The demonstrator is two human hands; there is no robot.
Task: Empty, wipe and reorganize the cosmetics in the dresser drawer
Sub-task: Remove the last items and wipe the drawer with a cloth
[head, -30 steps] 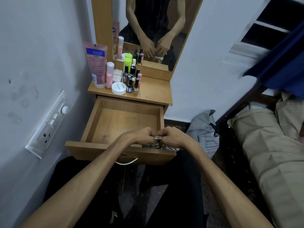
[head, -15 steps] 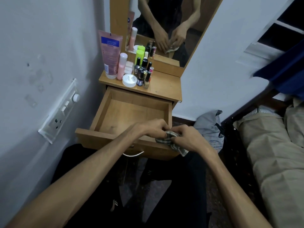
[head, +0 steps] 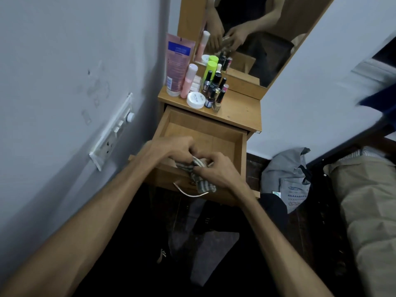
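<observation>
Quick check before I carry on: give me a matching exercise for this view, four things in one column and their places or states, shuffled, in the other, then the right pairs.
Things
1. drawer
2. striped cloth
3. white jar
4. pink tube

Places or states
A. stands by the wall, back left of the dresser top
B. pulled out, nothing lying on its visible floor
C. bunched in the grip of the left hand and right hand
D. sits at the front of the cosmetics cluster on the dresser top

Pairs: 1-B, 2-C, 3-D, 4-A
</observation>
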